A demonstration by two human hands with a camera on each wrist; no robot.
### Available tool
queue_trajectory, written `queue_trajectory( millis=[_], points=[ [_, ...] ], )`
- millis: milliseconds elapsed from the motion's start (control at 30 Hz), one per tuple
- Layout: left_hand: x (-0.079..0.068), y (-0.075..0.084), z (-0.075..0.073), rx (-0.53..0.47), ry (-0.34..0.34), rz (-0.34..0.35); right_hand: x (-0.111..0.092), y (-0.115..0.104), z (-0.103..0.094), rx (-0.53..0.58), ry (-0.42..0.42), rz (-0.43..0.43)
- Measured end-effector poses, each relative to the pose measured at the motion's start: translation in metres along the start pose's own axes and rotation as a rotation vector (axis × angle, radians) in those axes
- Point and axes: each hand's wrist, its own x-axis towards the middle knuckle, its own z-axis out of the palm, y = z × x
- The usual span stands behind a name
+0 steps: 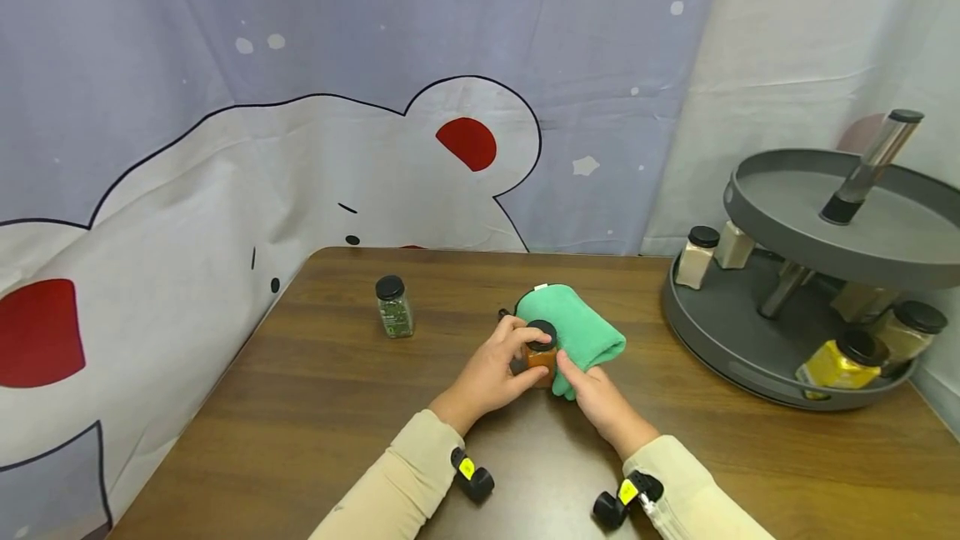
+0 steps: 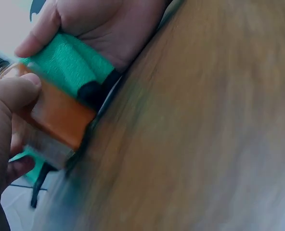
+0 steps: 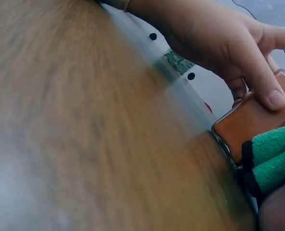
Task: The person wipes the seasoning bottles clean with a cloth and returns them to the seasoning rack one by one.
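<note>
My left hand (image 1: 483, 377) grips a square spice jar (image 1: 538, 359) with a black lid and orange-brown contents, which stands upright on the table. Its thumb presses the jar's near side, as the left wrist view shows, while the other fingers reach around the far side and up by the lid. A green cloth (image 1: 573, 323) with dark edging lies folded just right of the jar. My right hand (image 1: 607, 407) holds this cloth against the jar, thumb on top; its other fingers are mostly hidden under the cloth. In the right wrist view the cloth (image 3: 277, 149) touches the jar (image 3: 248, 122).
A jar of green herbs (image 1: 396, 317) stands left on the wooden table (image 1: 315, 423). At the right is a grey two-tier turntable (image 1: 720, 357); its lower tier holds several jars, among them a yellow one (image 1: 836, 367) and a pale one (image 1: 695, 261). Behind hangs a patterned curtain (image 1: 300, 23).
</note>
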Motion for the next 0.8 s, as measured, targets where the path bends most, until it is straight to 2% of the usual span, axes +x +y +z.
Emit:
queue_trajectory(
  millis=[67, 200, 300, 533, 700, 800],
  points=[
    [0.000, 0.003, 0.001, 0.028, 0.022, -0.006, -0.001, -0.001, 0.000, 0.026, -0.017, -0.030],
    [0.001, 0.003, 0.001, 0.068, 0.067, 0.013, -0.003, -0.001, 0.002, 0.119, 0.020, -0.116],
    [0.001, 0.002, 0.001, 0.078, 0.075, 0.023, -0.003, -0.001, 0.003, 0.092, 0.026, -0.119],
    [-0.003, -0.001, -0.004, 0.011, 0.015, 0.004, -0.004, 0.001, 0.004, 0.062, 0.070, -0.094],
    [-0.003, -0.003, -0.008, -0.039, -0.047, -0.014, -0.002, 0.001, 0.003, -0.049, 0.065, -0.022],
    [-0.001, -0.002, -0.010, -0.041, -0.085, -0.022, 0.000, 0.002, 0.003, -0.036, 0.077, -0.022]
  ],
)
